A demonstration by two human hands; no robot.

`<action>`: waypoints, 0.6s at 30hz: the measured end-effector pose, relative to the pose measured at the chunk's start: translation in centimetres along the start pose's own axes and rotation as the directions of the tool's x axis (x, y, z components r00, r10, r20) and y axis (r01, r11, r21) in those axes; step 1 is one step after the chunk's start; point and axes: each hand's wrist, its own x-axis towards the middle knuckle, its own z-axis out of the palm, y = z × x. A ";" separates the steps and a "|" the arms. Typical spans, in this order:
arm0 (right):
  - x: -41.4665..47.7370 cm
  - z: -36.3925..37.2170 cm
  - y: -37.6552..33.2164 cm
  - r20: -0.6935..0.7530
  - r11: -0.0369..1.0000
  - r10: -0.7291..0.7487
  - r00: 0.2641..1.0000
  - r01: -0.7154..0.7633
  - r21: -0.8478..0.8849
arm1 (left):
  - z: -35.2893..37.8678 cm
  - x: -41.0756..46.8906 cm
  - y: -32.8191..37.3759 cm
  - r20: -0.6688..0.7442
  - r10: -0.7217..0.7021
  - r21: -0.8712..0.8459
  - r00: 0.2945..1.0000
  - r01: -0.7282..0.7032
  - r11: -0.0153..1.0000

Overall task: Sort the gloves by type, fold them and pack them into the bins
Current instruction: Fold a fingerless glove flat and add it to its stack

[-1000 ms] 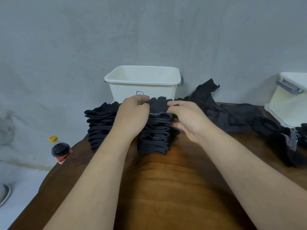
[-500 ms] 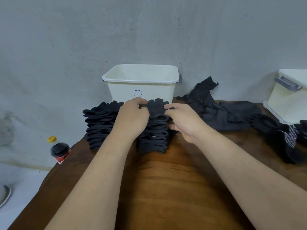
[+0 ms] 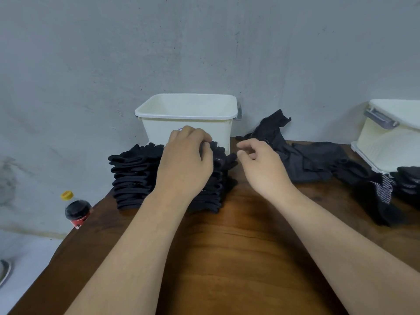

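Two stacks of folded black gloves stand side by side on the wooden table [image 3: 238, 251]: a left stack [image 3: 133, 176] and a right stack [image 3: 219, 187]. My left hand [image 3: 186, 162] lies over the top of the right stack, its fingers curled round the far edge of the top glove. Just right of that stack my right hand [image 3: 261, 167] hovers with loosely curled fingers and holds nothing. Directly behind the stacks is a white bin [image 3: 188, 115] with its top open. Loose black gloves [image 3: 313, 160] lie in a heap to the right.
A second white bin [image 3: 391, 137] with a grey latch lies tilted at the far right, with another small stack of dark gloves [image 3: 409, 180] and a striped glove [image 3: 384, 189] in front of it. A cola bottle [image 3: 76, 208] stands beyond the table's left edge. A grey wall is close behind.
My right hand has come off the right stack and moved a little to the right. My left hand has stayed on the stack's top, fingers shifted toward its far edge.
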 end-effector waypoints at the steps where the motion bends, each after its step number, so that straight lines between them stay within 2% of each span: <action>1: -0.7 -0.7 0.8 0.000 0.998 -0.032 0.999 0.032 -0.050 | 0.2 -0.3 0.6 0.003 0.043 0.000 0.999 -0.043 0.999; 4: -3.1 -3.5 4.2 0.046 0.945 -0.127 0.991 0.135 -0.298 | 1.4 -1.4 2.6 0.028 0.173 -0.007 0.984 -0.173 0.985; 7: -5.2 -6.8 8.0 0.187 0.848 -0.088 0.978 0.172 -0.502 | 2.8 -2.8 4.3 0.068 0.311 -0.027 0.948 -0.310 0.950; 10: -8.4 -10.4 10.1 0.339 0.837 -0.057 0.939 0.230 -0.496 | 4.4 -4.2 5.4 0.163 0.402 -0.076 0.901 -0.394 0.916; 12: -11.2 -12.7 10.6 0.373 0.852 -0.102 0.922 0.275 -0.446 | 5.5 -5.0 5.7 0.240 0.415 -0.120 0.878 -0.397 0.910; 15: -13.5 -14.9 11.3 0.385 0.819 -0.120 0.915 0.310 -0.483 | 7.2 -5.7 5.6 0.344 0.389 -0.158 0.855 -0.356 0.921; 18: -12.0 -15.9 12.3 0.240 0.853 -0.086 0.967 0.195 -0.483 | 8.6 -5.8 5.9 0.406 0.285 -0.170 0.868 -0.235 0.957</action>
